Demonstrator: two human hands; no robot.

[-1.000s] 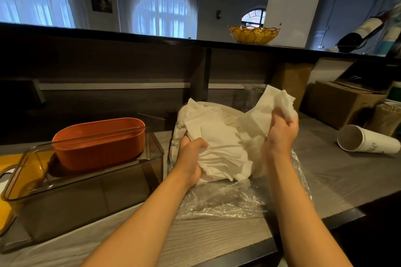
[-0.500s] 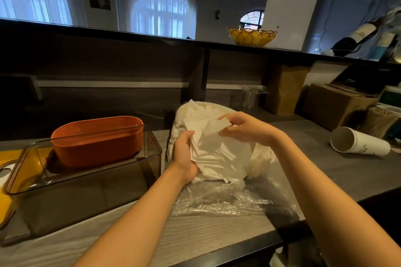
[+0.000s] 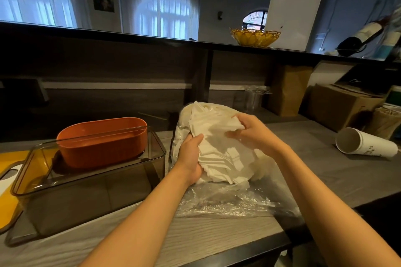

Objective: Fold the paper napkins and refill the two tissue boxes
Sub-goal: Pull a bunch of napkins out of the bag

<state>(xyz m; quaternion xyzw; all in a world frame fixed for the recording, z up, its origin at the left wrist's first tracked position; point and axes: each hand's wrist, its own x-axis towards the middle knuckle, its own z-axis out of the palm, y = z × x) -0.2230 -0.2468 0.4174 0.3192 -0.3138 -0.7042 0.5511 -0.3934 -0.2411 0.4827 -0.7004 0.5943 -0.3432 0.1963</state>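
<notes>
Since half a second ago the right hand (image 3: 249, 134) has come down a little onto the top of the napkin stack (image 3: 219, 147), and its fingers now curl over the upper right corner of the top sheets, pinching them. One second ago that hand was lifted to the right with a bunch of napkins raised in it. The left hand (image 3: 191, 158) has stayed on the stack's left edge, thumb on top and fingers curled round the side, gripping it.

White napkins sit in a loose, splayed pile on a crinkled clear plastic wrapper (image 3: 227, 201), in the middle of the grey wood-grain table (image 3: 195, 245). To the left, just beside the pile, stands a smoky clear tissue box (image 3: 91, 193) with an orange oval box (image 3: 102, 143) resting in its far end.

By my reading the task is near its start. Both boxes look empty of napkins, no neatly folded pile is visible anywhere, and the hands appear to be separating or squaring sheets. Folding and filling both boxes are left to do.

Far right, a stack of white paper cups (image 3: 366, 144) lies on its side with dark lettering too small to read. A bottle (image 3: 360, 37) on the far shelf has a pale label, also unreadable.
</notes>
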